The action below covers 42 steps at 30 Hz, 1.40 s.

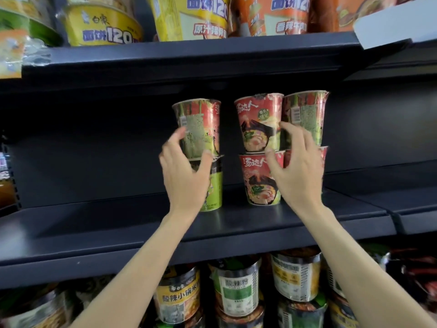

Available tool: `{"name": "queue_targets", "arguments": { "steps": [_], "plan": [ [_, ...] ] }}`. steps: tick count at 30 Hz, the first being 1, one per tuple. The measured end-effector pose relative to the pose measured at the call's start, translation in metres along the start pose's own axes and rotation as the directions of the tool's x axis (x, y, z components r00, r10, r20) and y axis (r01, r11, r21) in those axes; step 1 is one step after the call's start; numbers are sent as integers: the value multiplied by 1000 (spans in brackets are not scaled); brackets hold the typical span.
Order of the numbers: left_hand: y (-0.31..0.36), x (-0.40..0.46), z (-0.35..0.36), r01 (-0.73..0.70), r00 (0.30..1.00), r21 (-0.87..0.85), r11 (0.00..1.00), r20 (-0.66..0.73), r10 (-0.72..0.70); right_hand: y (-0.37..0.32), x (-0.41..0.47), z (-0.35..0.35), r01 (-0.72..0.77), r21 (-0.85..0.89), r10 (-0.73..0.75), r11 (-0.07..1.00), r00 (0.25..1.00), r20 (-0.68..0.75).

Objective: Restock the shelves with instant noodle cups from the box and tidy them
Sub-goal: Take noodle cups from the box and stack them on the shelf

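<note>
Head view: both sets of fingers are spread, gripping nothing. The left hand (pixel 186 171) hovers at the left stack of noodle cups (pixel 198 129), the right hand (pixel 295 171) at the middle stack (pixel 259 124). Tidying, I'd judge; next, close the gap between stacks. They stand on a dark middle shelf (pixel 118 223), with fuller shelves above and below.

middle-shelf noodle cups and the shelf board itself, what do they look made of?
Noodle cups: printed body under clear plastic shrink-wrap, probably; the film wrinkles at the rims and glints. The cup beneath could be paper or foam, I cannot tell.

Shelf board: looks like painted or powder-coated sheet metal, dark and matte, with a thin folded front lip and a soft sheen.
</note>
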<state>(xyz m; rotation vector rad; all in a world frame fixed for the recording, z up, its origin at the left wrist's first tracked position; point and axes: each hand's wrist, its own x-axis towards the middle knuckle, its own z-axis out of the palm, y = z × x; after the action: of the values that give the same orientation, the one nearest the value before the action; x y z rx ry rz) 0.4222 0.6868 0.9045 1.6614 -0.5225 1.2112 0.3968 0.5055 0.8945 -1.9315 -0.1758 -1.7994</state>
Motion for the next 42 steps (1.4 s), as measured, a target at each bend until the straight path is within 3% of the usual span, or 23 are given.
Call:
{"name": "queue_targets", "arguments": {
  "steps": [4,8,12,15,17,19,22,25,27,29,31,34,36,42],
  "plan": [
    [31,-49,6,-250,957,-202,947,96,273,10,-43,-46,118,-91,-129,989,985,-119],
    [60,-118,31,-471,834,-292,833,161,528,32,-103,-110,176,-160,-186,971,981,-52],
    [91,-215,63,-428,750,-418,801,330,573,68,-179,-196,142,-228,-118,963,986,119],
    [117,-305,90,-281,665,-428,859,559,495,97,-243,-277,13,-333,109,943,933,344],
    [135,-370,111,-219,511,-351,911,754,413,118,-289,-336,-110,-442,336,890,814,473],
    [149,-431,128,-168,282,-255,952,913,295,138,-331,-394,-218,-551,539,805,657,528],
    [165,-514,152,-95,-19,-176,980,984,175,166,-387,-472,-279,-743,785,609,350,512],
    [177,-589,179,-3,-216,-100,995,972,97,197,-433,-538,-337,-873,932,352,34,362],
    [183,-634,202,95,-299,22,995,954,7,219,-460,-572,-379,-903,962,204,-91,256],
    [186,-674,228,216,-328,197,956,937,-119,241,-487,-597,-428,-896,974,116,-129,188],
    [184,-712,254,322,-289,328,888,927,-238,266,-515,-613,-475,-879,984,40,-136,118],
    [176,-761,299,439,-203,395,807,918,-339,318,-550,-625,-477,-878,983,-51,-177,39],
    [163,-794,338,447,-193,404,798,915,-355,359,-575,-628,-478,-875,982,-74,-187,19],
    [96,-911,452,384,-182,410,827,912,-368,500,-652,-611,-542,-841,998,-8,-62,30]
  ]
}}
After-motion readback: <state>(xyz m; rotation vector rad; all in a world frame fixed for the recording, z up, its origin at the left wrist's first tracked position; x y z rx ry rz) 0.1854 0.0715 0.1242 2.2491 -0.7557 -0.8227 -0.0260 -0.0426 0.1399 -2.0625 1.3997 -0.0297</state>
